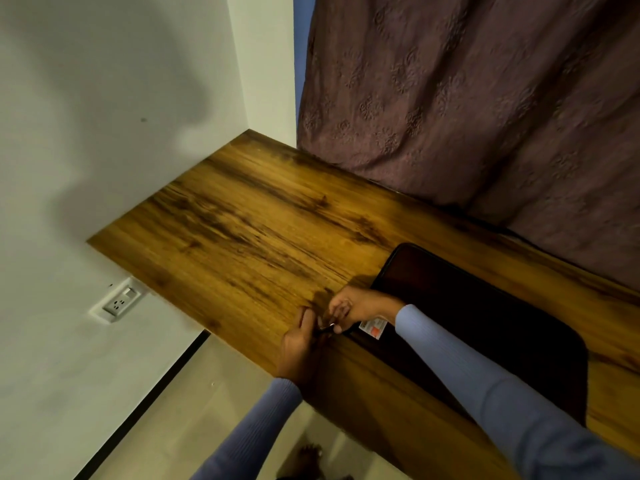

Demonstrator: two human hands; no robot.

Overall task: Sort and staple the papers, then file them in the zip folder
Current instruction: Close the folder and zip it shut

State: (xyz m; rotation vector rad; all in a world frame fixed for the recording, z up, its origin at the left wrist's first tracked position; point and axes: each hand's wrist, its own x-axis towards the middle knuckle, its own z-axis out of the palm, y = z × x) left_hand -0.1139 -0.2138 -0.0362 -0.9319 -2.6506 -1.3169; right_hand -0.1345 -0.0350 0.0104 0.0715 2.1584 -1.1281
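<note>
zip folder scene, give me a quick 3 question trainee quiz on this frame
1. True or false: the black zip folder lies on the wooden table.
2. Both hands meet at which part of the folder? A) its corner nearest the table's front edge B) its middle C) its curtain-side edge
3. What is on the folder beside the right hand?

Key: 1 true. 2 A; the left hand is there too. 3 a white and orange label.
</note>
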